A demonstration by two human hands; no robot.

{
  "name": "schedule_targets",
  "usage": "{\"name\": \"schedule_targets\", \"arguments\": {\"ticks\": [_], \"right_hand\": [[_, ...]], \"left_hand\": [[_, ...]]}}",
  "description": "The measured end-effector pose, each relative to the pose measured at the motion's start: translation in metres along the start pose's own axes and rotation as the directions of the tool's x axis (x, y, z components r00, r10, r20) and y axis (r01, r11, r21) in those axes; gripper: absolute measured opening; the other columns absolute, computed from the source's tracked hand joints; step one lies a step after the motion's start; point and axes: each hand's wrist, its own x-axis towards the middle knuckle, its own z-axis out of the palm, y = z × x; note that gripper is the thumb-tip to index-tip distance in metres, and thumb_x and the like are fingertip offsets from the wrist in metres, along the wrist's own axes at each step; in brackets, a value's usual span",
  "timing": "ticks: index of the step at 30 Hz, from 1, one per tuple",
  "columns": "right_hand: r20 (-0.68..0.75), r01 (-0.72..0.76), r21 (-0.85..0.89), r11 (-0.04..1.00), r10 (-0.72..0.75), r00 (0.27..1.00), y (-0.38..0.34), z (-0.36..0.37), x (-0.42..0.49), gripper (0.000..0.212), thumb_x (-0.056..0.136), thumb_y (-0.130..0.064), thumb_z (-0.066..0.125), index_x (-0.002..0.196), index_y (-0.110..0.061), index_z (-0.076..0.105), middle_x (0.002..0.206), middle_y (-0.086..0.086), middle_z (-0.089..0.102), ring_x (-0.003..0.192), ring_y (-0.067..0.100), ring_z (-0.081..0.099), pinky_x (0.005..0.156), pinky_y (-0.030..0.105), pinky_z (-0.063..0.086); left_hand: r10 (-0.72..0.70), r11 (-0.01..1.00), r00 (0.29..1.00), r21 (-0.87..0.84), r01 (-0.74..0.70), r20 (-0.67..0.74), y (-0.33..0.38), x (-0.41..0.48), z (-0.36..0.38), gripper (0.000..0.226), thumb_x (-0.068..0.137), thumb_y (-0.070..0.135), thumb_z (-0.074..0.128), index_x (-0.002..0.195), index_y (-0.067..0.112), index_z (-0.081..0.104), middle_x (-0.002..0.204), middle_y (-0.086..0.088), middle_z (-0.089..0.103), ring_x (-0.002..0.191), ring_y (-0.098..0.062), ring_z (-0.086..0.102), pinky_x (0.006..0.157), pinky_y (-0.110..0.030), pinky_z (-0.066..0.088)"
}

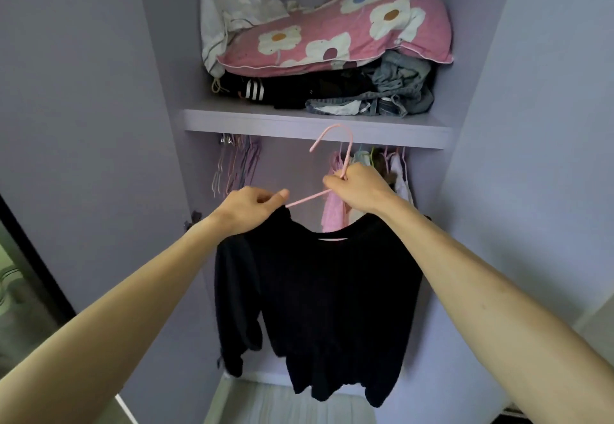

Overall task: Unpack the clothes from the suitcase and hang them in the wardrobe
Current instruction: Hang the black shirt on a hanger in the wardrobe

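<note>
Midway through the job, a person held a black top [332,290] on a pink hanger [307,198] before the open wardrobe [99,91]. The right hand [358,187] had its fingers [334,182] curled round the hanger's neck just under the hook. The left hand [252,206] pinched the garment's shoulder at the hanger's end, apparently seating it. The hook stood above the fingers, level with the shelf [299,121], and was not yet on the rail hidden beneath. Beyond the fingers, hung garments [398,171] showed to the right and empty hangers [236,164] to the left. The suitcase was out of view, so how much clothing remained could not be told.
</note>
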Motion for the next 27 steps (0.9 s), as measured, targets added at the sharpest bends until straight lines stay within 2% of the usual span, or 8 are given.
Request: {"name": "schedule_targets", "arguments": {"ticks": [3, 8, 11, 16, 20, 22, 24, 27], "right_hand": [[-0.008, 0.024, 0.012, 1.0, -0.024, 1.0, 0.006, -0.001, -0.001, 0.051, 0.098, -0.038, 0.048, 0.054, -0.016, 0.033, 0.053, 0.005, 0.041, 0.055, 0.021, 0.043, 0.059, 0.033, 0.033], [-0.041, 0.0, 0.044, 0.999, 0.002, 0.999, 0.014, 0.009, -0.006, 0.059, 0.099, -0.055, 0.042, 0.054, -0.016, 0.034, 0.054, 0.004, 0.042, 0.055, 0.02, 0.044, 0.061, 0.034, 0.035], [0.004, -0.026, 0.19, 0.981, 0.026, 1.0, 0.014, 0.013, -0.016, 0.06, 0.098, -0.057, 0.041, 0.066, -0.01, 0.061, 0.063, -0.005, 0.057, 0.065, 0.013, 0.055, 0.068, 0.029, 0.042], [0.038, -0.081, 0.584, 0.808, 0.073, 0.997, 0.046, 0.015, -0.03, 0.043, 0.091, -0.054, 0.049, 0.099, -0.019, 0.074, 0.096, -0.002, 0.072, 0.092, 0.013, 0.065, 0.091, 0.034, 0.046], [0.29, -0.381, 0.09, 0.92, 0.342, 0.894, 0.111, 0.031, -0.046, 0.078, 0.088, -0.078, 0.025, 0.144, -0.028, 0.049, 0.146, -0.001, 0.049, 0.136, 0.023, 0.044, 0.115, 0.042, 0.03], [0.409, -0.429, 0.241, 0.87, 0.31, 0.858, 0.126, 0.047, -0.056, 0.056, 0.097, -0.062, 0.038, 0.128, -0.023, 0.065, 0.126, -0.002, 0.066, 0.119, 0.017, 0.061, 0.111, 0.038, 0.039], [0.339, -0.405, 0.446, 0.798, 0.268, 0.902, 0.127, 0.061, -0.059, 0.04, 0.1, -0.047, 0.049, 0.108, -0.016, 0.072, 0.102, -0.003, 0.074, 0.098, 0.011, 0.068, 0.101, 0.034, 0.047], [0.106, -0.295, 0.469, 0.832, 0.279, 0.955, 0.115, 0.072, -0.063, 0.043, 0.1, -0.041, 0.05, 0.071, -0.009, 0.056, 0.061, -0.006, 0.047, 0.06, 0.009, 0.045, 0.063, 0.028, 0.037]], "left_hand": [[0.041, 0.993, 0.999, -0.112, -0.039, 0.016, -0.003, -0.007, 0.006, 0.066, 0.088, 0.073, 0.047, 0.079, 0.011, 0.067, 0.067, 0.002, 0.056, 0.066, -0.017, 0.054, 0.073, -0.031, 0.045], [0.17, 0.983, 0.984, -0.065, -0.173, -0.047, 0.01, -0.007, 0.009, 0.023, 0.095, 0.044, 0.06, 0.099, 0.024, 0.072, 0.097, 0.007, 0.071, 0.097, -0.013, 0.065, 0.084, -0.023, 0.045], [0.258, 0.965, 0.966, 0.055, -0.257, -0.013, 0.02, -0.004, 0.021, 0.021, 0.094, 0.039, 0.061, 0.11, 0.027, 0.069, 0.109, 0.008, 0.067, 0.106, -0.015, 0.061, 0.095, -0.032, 0.047], [0.292, 0.953, 0.956, 0.074, -0.294, 0.035, 0.033, -0.003, 0.032, 0.023, 0.098, 0.041, 0.056, 0.082, 0.029, 0.066, 0.071, 0.009, 0.065, 0.068, -0.013, 0.061, 0.071, -0.034, 0.054], [0.257, 0.958, 0.966, 0.142, -0.251, -0.023, 0.016, -0.005, 0.031, 0.026, 0.1, 0.042, 0.052, 0.086, 0.024, 0.066, 0.069, 0.005, 0.064, 0.059, -0.015, 0.056, 0.064, -0.036, 0.05], [0.22, 0.957, 0.975, 0.197, -0.211, -0.027, 0.008, -0.004, 0.031, 0.027, 0.1, 0.043, 0.05, 0.089, 0.024, 0.065, 0.073, 0.007, 0.066, 0.066, -0.017, 0.061, 0.067, -0.035, 0.052], [0.196, 0.959, 0.981, 0.208, -0.192, 0.002, 0.008, -0.003, 0.032, 0.022, 0.099, 0.043, 0.051, 0.092, 0.026, 0.063, 0.078, 0.009, 0.067, 0.075, -0.02, 0.064, 0.073, -0.035, 0.053], [0.147, 0.981, 0.986, 0.117, -0.156, 0.081, 0.016, -0.004, 0.037, 0.029, 0.092, 0.059, 0.055, 0.092, 0.031, 0.061, 0.084, 0.01, 0.064, 0.079, -0.016, 0.063, 0.075, -0.032, 0.051]]}}
